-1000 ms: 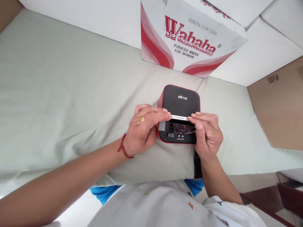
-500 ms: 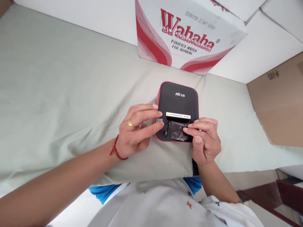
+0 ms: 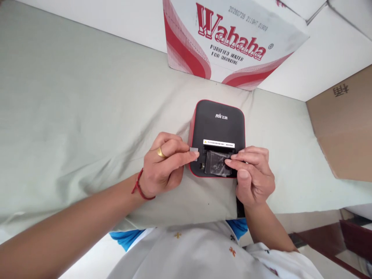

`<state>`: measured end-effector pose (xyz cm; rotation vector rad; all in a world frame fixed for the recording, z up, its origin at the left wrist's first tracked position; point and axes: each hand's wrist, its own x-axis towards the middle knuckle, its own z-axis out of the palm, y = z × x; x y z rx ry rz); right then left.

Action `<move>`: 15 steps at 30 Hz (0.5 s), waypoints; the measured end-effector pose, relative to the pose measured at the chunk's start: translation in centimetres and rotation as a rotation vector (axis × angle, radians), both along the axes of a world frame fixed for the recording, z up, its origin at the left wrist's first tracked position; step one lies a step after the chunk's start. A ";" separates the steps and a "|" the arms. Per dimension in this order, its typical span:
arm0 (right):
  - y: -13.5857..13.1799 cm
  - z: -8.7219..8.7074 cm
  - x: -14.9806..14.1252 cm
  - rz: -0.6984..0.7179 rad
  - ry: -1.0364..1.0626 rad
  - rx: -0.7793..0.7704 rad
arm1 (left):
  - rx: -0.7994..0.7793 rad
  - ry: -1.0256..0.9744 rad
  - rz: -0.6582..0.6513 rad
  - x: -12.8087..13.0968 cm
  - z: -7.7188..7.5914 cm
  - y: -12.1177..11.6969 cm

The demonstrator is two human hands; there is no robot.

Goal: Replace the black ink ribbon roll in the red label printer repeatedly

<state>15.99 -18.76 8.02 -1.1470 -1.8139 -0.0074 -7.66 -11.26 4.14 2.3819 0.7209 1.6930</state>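
Observation:
A black receipt printer (image 3: 222, 128) with red sides lies on the green cloth, its front edge toward me. At its left front side, my left hand (image 3: 164, 164) has its thumb hidden and its index fingertip on a small grey tab (image 3: 194, 153); its fingers are drawn together. My right hand (image 3: 255, 174) is at the right front corner, fingers stretched and thumb apart. Its fingertips touch the edge of a dark flap covered in wrinkled clear film (image 3: 216, 163). A white warning label (image 3: 219, 143) runs just above the flap.
A red and white water carton (image 3: 238, 73) stands behind the printer. On the right is a brown cardboard box (image 3: 343, 128). The green cloth (image 3: 72, 97) has folds left of the printer. White boxes (image 3: 343, 50) form the back.
My left fingers have curled in from lying spread over the printer's left edge and now close at the grey tab. My right hand stays at the flap. The view has shifted slightly.

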 end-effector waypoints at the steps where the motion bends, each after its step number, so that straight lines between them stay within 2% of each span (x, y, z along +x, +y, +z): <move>1: 0.0 0.0 0.0 0.002 0.002 -0.004 | 0.004 -0.005 -0.004 0.0 0.1 0.1; 5: 0.0 0.1 0.0 -0.007 -0.007 0.008 | -0.024 -0.074 -0.044 0.2 0.2 0.5; 10: -0.1 0.1 -0.2 -0.040 -0.033 0.034 | -0.157 -0.147 -0.126 0.6 0.3 0.5; 15: -0.1 0.2 -0.3 -0.064 -0.056 0.041 | -0.220 -0.172 -0.151 0.7 -0.3 0.2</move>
